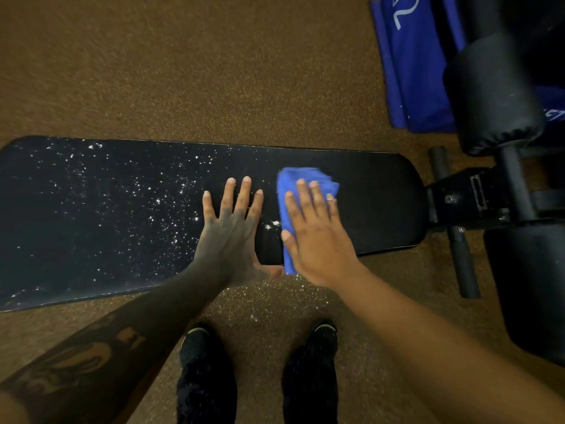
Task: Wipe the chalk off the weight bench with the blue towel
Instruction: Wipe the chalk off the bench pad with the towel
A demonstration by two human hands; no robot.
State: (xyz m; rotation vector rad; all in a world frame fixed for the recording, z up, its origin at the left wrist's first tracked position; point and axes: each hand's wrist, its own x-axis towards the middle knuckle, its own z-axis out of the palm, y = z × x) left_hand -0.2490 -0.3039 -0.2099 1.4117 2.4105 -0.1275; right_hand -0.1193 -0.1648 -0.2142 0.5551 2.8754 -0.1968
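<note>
Chalk point(137, 194) is spread leftward along the counter's point(382, 203) long axis from the blue towel point(293, 179), pressed under flat, spread right fingers point(305, 197).

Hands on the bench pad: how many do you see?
2. The left hand lies flat and bare on the bench pad. The right hand presses the blue towel just beside it. None seems hidden.
</note>
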